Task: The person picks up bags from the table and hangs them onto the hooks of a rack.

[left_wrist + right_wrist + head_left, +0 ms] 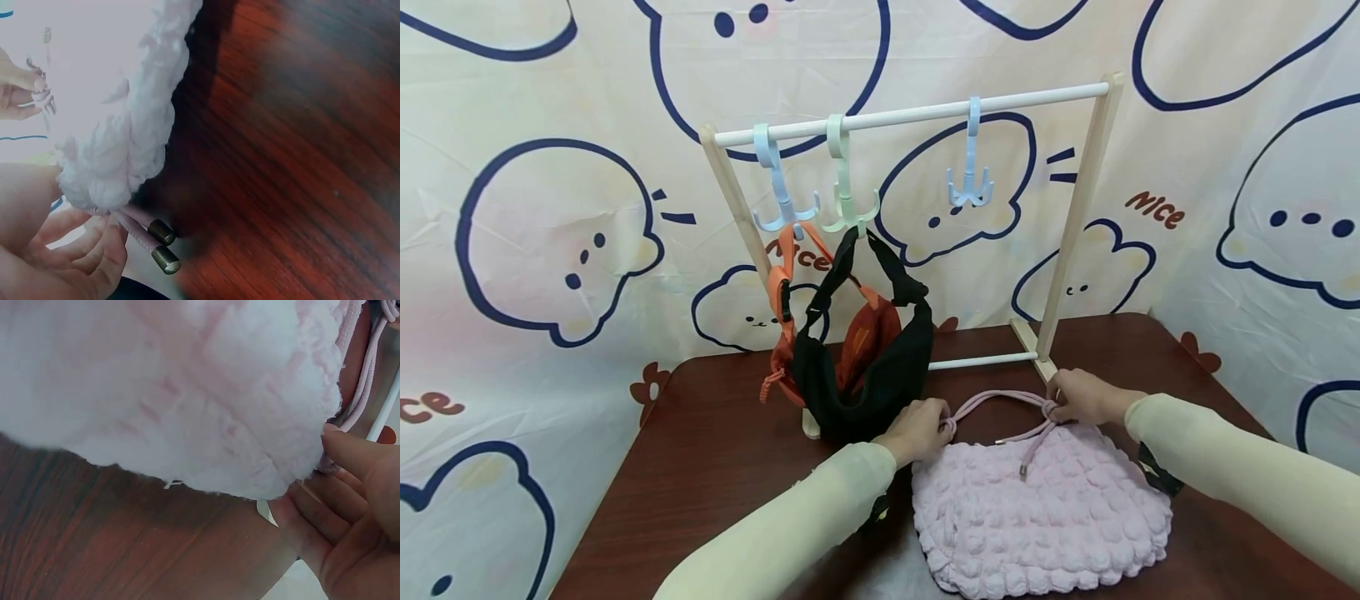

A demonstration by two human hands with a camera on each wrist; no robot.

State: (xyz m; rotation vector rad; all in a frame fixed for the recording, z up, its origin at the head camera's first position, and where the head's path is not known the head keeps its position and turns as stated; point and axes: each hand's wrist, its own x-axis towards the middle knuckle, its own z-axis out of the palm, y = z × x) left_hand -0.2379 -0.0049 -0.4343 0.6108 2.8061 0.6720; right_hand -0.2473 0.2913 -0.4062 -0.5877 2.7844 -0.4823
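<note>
A pink puffy bag (1037, 517) lies on the brown table in the head view, its cord strap (992, 396) arched above its top edge. My left hand (917, 431) pinches the knotted cord at the bag's left top corner; in the left wrist view two metal-tipped cord ends (147, 240) hang by the fingers of that hand (69, 250). At the right top corner my right hand (1086, 398) pinches the strap's knot. The right wrist view has the thumb and fingers of this hand (356, 506) around the corner of the bag (187, 394).
Behind stands a rack with a white rail (917, 117). A black bag (868, 392) hangs from the green hook (844, 179), an orange bag (782, 333) from the left blue hook (778, 183). Another blue hook (972, 158) hangs bare at the right.
</note>
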